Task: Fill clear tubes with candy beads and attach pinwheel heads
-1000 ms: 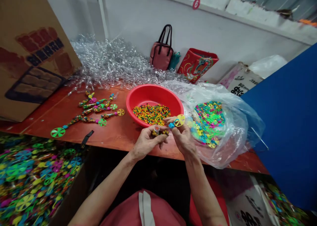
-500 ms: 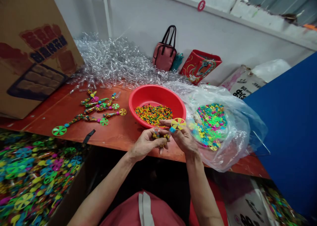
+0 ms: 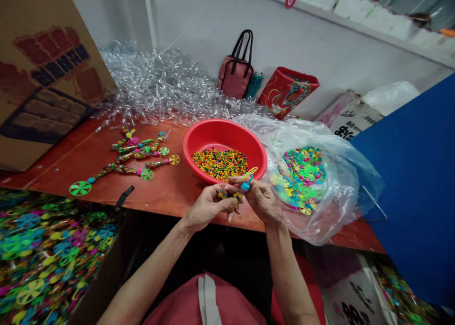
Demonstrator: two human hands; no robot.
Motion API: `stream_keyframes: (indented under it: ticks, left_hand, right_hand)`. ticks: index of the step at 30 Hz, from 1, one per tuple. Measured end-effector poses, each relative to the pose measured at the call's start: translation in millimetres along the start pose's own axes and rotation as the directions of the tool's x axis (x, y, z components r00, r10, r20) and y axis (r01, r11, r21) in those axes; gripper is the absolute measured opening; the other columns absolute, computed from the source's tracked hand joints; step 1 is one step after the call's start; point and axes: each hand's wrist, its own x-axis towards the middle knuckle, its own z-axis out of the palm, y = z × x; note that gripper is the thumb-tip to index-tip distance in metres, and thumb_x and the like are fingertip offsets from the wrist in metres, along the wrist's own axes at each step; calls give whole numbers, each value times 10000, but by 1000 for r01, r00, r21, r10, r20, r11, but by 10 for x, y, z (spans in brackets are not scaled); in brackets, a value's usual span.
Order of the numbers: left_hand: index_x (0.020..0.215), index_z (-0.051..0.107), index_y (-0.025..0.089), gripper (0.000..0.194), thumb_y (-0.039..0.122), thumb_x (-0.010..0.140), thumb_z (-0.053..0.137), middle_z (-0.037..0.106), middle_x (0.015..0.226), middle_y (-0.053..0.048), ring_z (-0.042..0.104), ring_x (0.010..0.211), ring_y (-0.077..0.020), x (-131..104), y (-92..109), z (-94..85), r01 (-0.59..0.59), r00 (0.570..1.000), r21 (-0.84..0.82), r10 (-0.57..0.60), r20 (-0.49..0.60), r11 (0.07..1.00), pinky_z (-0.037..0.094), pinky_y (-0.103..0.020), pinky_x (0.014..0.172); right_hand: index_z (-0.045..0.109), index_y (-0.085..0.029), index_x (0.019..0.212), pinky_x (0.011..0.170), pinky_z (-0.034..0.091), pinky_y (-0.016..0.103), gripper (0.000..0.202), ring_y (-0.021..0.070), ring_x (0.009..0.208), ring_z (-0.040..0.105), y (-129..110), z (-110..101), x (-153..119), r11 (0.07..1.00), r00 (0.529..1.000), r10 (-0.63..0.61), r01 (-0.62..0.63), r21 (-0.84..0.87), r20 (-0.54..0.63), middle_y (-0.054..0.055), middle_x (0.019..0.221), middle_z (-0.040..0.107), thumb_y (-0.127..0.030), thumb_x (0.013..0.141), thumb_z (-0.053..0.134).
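My left hand (image 3: 208,207) is closed around small clear tubes (image 3: 222,190) with coloured beads inside; the fingers partly hide them, and one round mouth faces up. Close beside it, my right hand (image 3: 265,201) pinches a blue cap (image 3: 246,185) that carries a yellow pinwheel (image 3: 250,171), seen nearly edge-on. Both hands are just over the near rim of a red basin (image 3: 261,168), which holds a heap of small yellow, orange and dark beads (image 3: 220,162). To the right, a clear plastic bag (image 3: 334,192) lies spread with loose coloured caps and pinwheels (image 3: 304,173) on it.
Filled bead tubes with pinwheel tops (image 3: 131,156) lie on the red-brown table (image 3: 163,192) at left. Behind is a pile of clear empty tubes (image 3: 159,88). A cardboard carton (image 3: 46,78) stands far left, above a box of finished pieces (image 3: 42,249). A blue panel (image 3: 408,182) bounds the right.
My right hand has turned the cap, so the yellow pinwheel that faced me now shows nearly edge-on. The left hand keeps its hold; the view has shifted slightly.
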Motion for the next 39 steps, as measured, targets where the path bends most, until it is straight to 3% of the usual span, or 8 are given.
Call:
stream_keyframes:
  ticks: [5,11,16,20,27,30,35,39]
  left_hand:
    - [972,772,107,367,428,839,892,758,755,-90,622,504,-108,-86,-8,-44,122,986,7,-122,111,992,497,-215,503]
    - [955,761,126,374,435,811,915,758,821,-98,698,586,-161,-206,-69,-90,203,965,-74,-187,186,976,486,-209,457]
    - [1048,777,132,371,399,827,911,748,763,-45,605,530,-94,-263,-149,-45,12,995,72,-5,-98,997,503,-215,542]
    - [1068,809,155,337,404,856,887,755,922,-40,609,603,-72,-274,-159,-90,-156,927,266,234,-293,951,521,-205,602]
    - [1083,765,130,474,472,795,922,764,765,-46,642,528,-126,-511,-86,-405,-40,972,133,70,-226,990,546,-251,533]
    - [1059,792,140,443,481,801,912,802,891,-71,728,702,-165,-653,-101,-595,-83,906,236,172,-388,968,614,-283,687]
    - [1167,805,158,448,485,864,842,813,1157,-121,757,1079,-249,-868,-138,-1056,-50,696,520,403,-594,853,594,-376,1018]
    - [1141,801,160,420,465,855,843,796,1107,-90,745,944,-195,-1021,-69,-1335,-45,484,609,550,-681,792,614,-317,899]
  right_hand:
    - [844,-256,1019,941,633,504,594,354,1181,728,51,163,-28,982,993,114,-115,149,16,130,1094,811,-808,857,695]
    - [849,-257,883,956,621,511,495,339,1155,730,66,77,-26,994,985,-46,28,110,165,135,1210,785,-741,859,751]
    - [832,-256,902,935,628,439,335,282,1054,758,42,281,-31,993,991,-119,118,-24,-54,103,1163,807,-580,939,758]
    - [824,-265,1003,927,630,393,284,255,994,775,64,550,-27,980,929,-174,130,-153,-328,79,1049,835,-532,979,730]
    - [832,-236,1033,850,633,359,326,243,926,784,126,696,8,999,999,-40,39,-33,-29,77,1027,837,-542,969,739]
    - [810,-226,1054,854,607,333,312,218,924,756,273,922,147,998,1000,-16,17,-68,24,57,1010,812,-517,981,724]
    - [728,-196,976,747,562,302,268,183,779,678,630,1411,667,984,991,-50,70,-161,127,12,871,727,-458,1002,678]
    - [738,-171,1134,894,572,341,224,220,930,713,752,1700,1089,912,990,-118,139,-386,76,74,1046,774,-352,1035,652]
